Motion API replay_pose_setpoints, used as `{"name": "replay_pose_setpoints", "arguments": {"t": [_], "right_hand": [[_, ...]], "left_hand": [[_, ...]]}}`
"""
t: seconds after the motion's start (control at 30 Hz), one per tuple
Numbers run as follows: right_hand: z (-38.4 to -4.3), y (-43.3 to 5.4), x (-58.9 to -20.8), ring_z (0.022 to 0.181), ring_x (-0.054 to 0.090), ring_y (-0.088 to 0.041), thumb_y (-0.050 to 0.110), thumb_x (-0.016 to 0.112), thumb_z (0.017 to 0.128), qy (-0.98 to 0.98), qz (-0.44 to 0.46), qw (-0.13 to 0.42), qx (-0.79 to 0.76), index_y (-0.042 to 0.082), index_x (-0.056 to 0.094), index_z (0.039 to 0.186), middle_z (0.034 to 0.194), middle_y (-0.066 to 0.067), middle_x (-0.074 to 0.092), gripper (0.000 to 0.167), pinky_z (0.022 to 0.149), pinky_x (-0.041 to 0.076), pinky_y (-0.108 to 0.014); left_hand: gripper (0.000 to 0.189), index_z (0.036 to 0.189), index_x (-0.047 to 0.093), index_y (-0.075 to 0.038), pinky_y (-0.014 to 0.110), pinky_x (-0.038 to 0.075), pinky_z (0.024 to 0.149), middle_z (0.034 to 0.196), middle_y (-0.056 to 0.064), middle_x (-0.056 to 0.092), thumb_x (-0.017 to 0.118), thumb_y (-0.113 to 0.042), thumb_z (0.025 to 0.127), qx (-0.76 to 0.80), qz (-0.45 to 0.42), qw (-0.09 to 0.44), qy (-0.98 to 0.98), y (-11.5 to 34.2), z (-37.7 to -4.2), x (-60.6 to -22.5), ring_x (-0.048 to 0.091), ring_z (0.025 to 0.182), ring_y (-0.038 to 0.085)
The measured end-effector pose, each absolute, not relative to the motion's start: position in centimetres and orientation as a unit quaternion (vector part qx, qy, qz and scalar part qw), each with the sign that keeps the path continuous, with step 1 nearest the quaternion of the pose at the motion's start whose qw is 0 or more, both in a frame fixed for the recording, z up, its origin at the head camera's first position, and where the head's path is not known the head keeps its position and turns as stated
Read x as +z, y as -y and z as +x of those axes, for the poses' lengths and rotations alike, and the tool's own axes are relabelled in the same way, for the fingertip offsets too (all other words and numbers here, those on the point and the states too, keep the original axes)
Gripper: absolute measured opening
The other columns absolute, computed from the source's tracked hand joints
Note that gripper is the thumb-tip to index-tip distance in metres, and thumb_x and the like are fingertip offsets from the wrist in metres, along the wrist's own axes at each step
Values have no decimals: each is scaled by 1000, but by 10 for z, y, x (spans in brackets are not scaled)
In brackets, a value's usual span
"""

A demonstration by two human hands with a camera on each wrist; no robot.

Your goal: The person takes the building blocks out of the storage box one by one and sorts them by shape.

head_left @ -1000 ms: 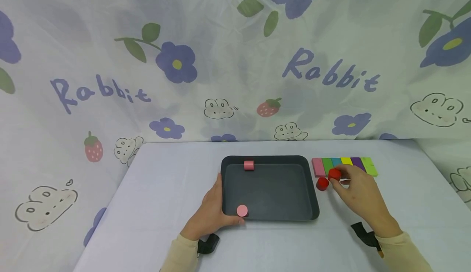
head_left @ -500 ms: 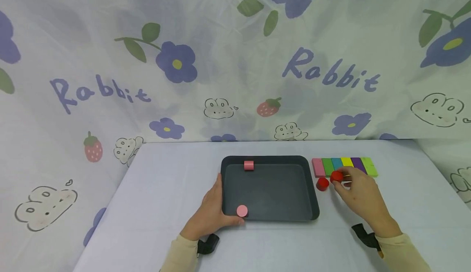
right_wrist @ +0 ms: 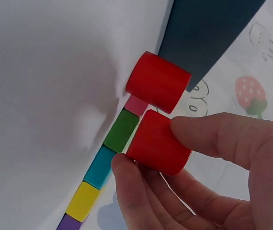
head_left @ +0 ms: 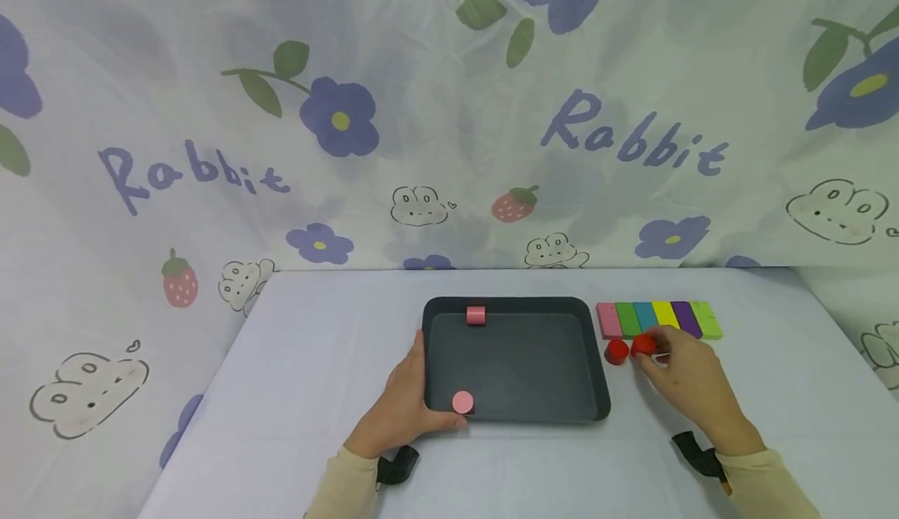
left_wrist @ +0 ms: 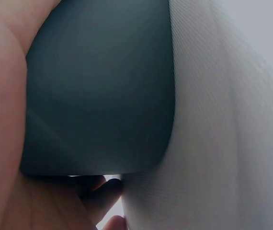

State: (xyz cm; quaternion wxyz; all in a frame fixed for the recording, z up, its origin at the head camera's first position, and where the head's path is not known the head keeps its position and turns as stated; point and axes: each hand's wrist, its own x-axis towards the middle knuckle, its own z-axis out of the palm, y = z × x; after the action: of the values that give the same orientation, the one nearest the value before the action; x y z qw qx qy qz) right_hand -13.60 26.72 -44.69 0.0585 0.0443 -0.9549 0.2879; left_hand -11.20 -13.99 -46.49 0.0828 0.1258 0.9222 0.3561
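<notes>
Right hand (head_left: 695, 378): fingers pinching one red cylinder (right_wrist: 154, 140).
Left hand (head_left: 399, 406): fingers extended, touching tray (head_left: 523, 367) corner; second cylinder (right_wrist: 158, 82) just beside first.

The right hand (head_left: 691, 378) pinches between thumb (right_wrist: 213, 138) and fingers (right_wrist: 132, 189). Left of that grip lies the left hand (head_left: 395, 408) (thumb spread wide).

Person's left sleeve (head_left: 344, 484), right sleeve (head_left: 769, 484) plain cream. Angular black piece (head_left: 398, 466) at far end of left, similar black fitting (head_left: 702, 463) at far end of right.
</notes>
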Motion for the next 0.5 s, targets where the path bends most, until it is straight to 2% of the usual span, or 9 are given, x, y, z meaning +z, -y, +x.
{"name": "replay_pose_setpoints", "arguments": {"t": [0.5], "right_hand": [[-139,-268,-452,83,69,-37,8,76,84,959,48,33,278,-14,61,115,99,-27,70,41,75,58,-53]], "left_hand": [[146,158,-8,3,60,18,118,167,19,3,91,-53,66,361,127,81,-920,139,-112,-464,13,152,39]]}}
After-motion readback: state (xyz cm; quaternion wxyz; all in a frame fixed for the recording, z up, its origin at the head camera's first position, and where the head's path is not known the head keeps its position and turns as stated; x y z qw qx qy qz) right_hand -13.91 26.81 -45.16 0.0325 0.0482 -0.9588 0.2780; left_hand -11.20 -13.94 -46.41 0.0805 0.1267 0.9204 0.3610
